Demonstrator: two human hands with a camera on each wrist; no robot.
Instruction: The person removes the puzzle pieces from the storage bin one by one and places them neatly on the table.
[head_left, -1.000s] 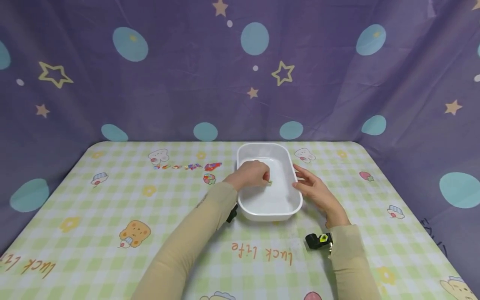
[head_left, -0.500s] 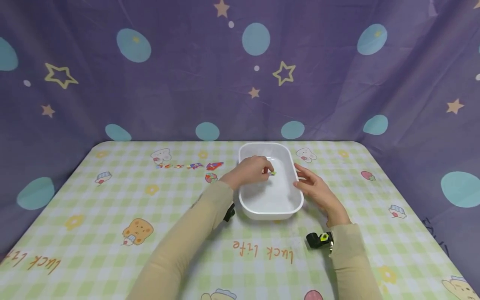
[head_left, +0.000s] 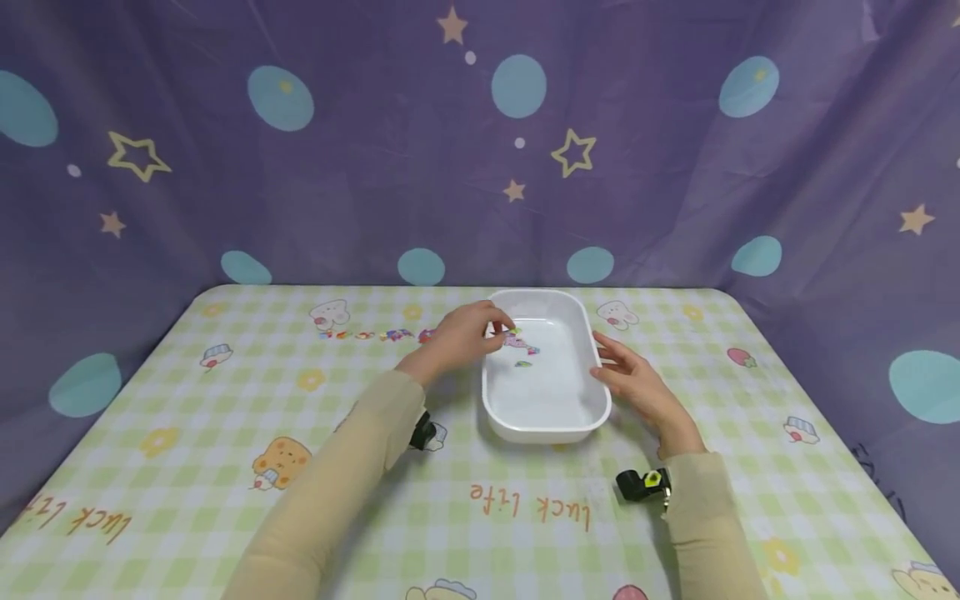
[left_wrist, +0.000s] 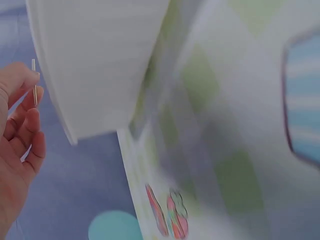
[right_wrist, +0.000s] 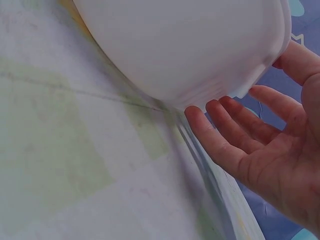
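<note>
My left hand is over the left rim of the white rectangular container, pinching a small flat greenish-yellow piece between thumb and fingers. In the left wrist view this thin piece shows edge-on, beside the container's wall. Inside lie a pinkish piece, partly behind the fingers, and a small green piece. My right hand touches the right side of the container, its fingers loosely extended; the right wrist view shows fingertips against the outer wall.
Left of the container, several small colourful flat pieces lie in a row on the green checked tablecloth; my left hand partly covers a red one. A purple star-patterned curtain hangs behind the table. Black wrist cameras are near both wrists.
My left hand has moved left from the container's middle to its left rim, carrying the small piece. Two pieces inside have come into view. My right hand stays at the container's side.
</note>
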